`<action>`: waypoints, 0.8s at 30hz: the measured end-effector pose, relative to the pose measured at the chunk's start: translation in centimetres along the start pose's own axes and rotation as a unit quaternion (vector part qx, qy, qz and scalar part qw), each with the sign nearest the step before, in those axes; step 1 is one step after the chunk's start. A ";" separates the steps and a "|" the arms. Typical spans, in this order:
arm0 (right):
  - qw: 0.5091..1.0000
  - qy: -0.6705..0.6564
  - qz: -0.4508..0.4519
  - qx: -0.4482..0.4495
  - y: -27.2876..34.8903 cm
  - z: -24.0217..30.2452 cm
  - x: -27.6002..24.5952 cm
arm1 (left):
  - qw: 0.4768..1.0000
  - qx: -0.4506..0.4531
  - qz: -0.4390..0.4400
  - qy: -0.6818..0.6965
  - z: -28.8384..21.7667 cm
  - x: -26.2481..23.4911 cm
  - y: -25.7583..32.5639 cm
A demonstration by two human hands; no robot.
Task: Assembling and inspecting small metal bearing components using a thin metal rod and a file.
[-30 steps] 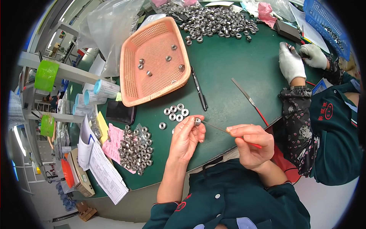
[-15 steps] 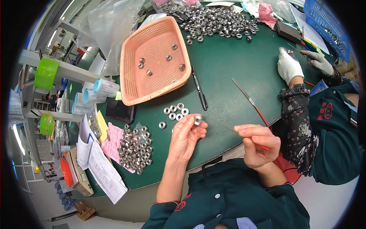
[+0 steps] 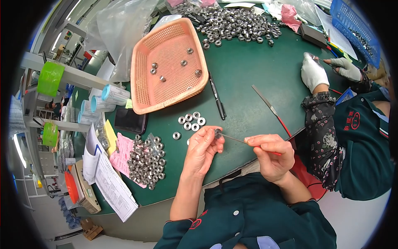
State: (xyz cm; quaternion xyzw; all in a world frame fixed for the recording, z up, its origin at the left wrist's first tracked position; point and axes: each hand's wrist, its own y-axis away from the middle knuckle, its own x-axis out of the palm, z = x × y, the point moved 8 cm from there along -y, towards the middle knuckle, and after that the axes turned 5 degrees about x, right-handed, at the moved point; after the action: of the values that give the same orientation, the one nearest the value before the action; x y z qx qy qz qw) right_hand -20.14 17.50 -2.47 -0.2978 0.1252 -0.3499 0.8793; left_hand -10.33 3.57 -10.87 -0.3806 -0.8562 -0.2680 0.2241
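Observation:
My left hand (image 3: 202, 150) is closed on a small steel ring (image 3: 217, 133), pinched between thumb and fingers. With the fingers of my right hand (image 3: 273, 157) I grip a slim needle file (image 3: 234, 138) by its red handle. The file's thin tip meets the ring at its hole. Just beyond my left hand, several loose steel rings (image 3: 191, 120) lie flat on the green table (image 3: 244, 99). A heap of similar rings (image 3: 147, 162) sits left of that hand, partly on pink paper.
A pink plastic basket (image 3: 137, 89) holds several rings. Beside it lie a black marker (image 3: 216, 97) and a flat file with a red handle (image 3: 282, 124). A large ring pile (image 3: 240, 25) covers the far side. At right, a co-worker's gloved hands (image 3: 314, 72) work near a blue basket (image 3: 352, 25).
My right hand has moved left, bringing the needle file's tip to the ring. The ring has turned in my left fingers. The co-worker's hands have drawn closer together.

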 end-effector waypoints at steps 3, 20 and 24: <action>0.996 -0.048 -0.074 0.011 -0.1 -1.0 -1.1 | 0.999 -0.018 0.036 -0.002 0.2 0.7 0.1; 0.991 -0.108 -0.072 -0.011 0.0 -0.5 -1.2 | 0.999 -0.015 0.036 0.005 0.2 0.2 0.1; 0.992 -0.102 -0.070 0.009 0.1 -1.6 -1.0 | 0.998 -0.010 0.053 -0.013 0.4 0.2 0.2</action>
State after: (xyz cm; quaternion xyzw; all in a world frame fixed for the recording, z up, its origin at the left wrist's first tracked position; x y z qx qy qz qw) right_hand -21.56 17.55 -3.81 -0.3324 0.0108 -0.3792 0.8635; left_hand -10.34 3.98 -10.99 -0.4311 -0.8350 -0.2595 0.2227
